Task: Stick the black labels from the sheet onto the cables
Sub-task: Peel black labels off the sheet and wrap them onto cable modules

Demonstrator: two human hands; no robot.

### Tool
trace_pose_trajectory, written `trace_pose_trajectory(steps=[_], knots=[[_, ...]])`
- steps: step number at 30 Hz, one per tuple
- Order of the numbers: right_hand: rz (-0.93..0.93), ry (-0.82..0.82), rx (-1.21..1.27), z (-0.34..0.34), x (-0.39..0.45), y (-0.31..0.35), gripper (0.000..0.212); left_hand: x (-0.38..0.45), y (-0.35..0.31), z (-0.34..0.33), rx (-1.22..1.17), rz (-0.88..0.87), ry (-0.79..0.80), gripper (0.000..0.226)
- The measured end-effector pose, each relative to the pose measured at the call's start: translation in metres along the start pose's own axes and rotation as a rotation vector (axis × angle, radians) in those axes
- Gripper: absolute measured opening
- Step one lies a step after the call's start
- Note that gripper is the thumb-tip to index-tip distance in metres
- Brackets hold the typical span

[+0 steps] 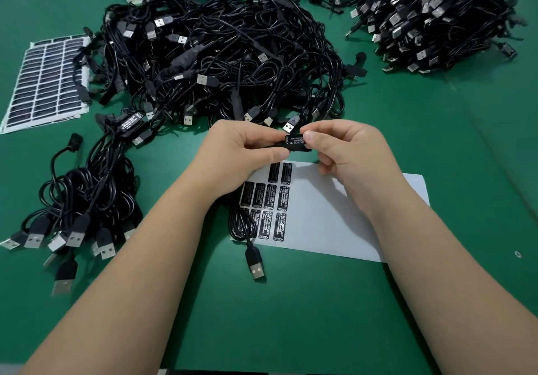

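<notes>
While both forearms frame the green mat (291, 316), the label sheet (334, 217) lies directly under the hands so each pick is short; a few black labels (281, 198) remain at its left end. Left hand (241, 147) pinches the cable's controller block (295, 145) closed-fingered, steadying it; right hand (346, 153) presses thumb and forefinger on a label there. Label edges probably not fully wrapped; fingers hide them. Beyond, unlabelled cable heap (221, 54), spare sheet (46, 80) partly covered
</notes>
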State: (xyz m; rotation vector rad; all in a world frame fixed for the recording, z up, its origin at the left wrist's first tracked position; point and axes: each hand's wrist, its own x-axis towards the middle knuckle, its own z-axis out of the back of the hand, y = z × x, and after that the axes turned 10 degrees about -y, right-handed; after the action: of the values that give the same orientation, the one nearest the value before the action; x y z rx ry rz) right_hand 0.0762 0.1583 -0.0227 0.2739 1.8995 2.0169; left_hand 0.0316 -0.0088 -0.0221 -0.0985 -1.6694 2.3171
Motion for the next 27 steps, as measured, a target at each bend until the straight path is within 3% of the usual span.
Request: trace_pose_trajectory(steps=[5, 27], knots=[[0.099, 0.003, -0.116, 0.0007, -0.0014, 0.0012, 0.014, 0.0002, -0.0005, -0.0006, -0.012, -0.005, -0.009, 0.027], [0.185, -0.044, -0.169, -0.0042, 0.001, -0.0071, 0.021, -0.0018, 0.0013, -0.0058, -0.016, 0.005, -0.065, 0.026]])
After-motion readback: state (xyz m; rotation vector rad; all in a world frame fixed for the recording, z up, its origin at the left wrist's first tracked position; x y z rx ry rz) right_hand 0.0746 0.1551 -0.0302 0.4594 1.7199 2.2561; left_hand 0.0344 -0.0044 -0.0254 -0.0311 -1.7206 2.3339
